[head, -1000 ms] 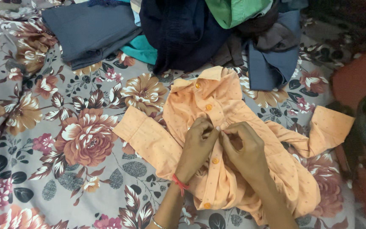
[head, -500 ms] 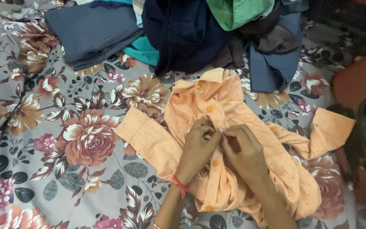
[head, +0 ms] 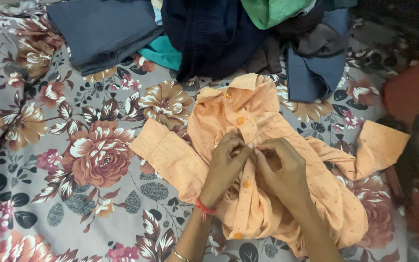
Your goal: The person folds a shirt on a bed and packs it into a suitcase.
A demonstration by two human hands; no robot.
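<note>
Pinched at the button strip of an orange shirt (head: pixel 263 145): left hand (head: pixel 226 167) and right hand (head: pixel 282 170), fingertips closed tight on the fabric, meeting just above a button (head: pixel 246 184). Spread face up on a floral sheet (head: pixel 73 160), collar pointing away, one sleeve out to the left, the other out to the right. Around the left wrist, a red thread (head: pixel 202 207), lower down a thin bangle (head: pixel 180 254). Beyond the collar, a pile of clothes (head: pixel 219 34): dark blue, teal, green, grey, touching the shirt's collar.
</note>
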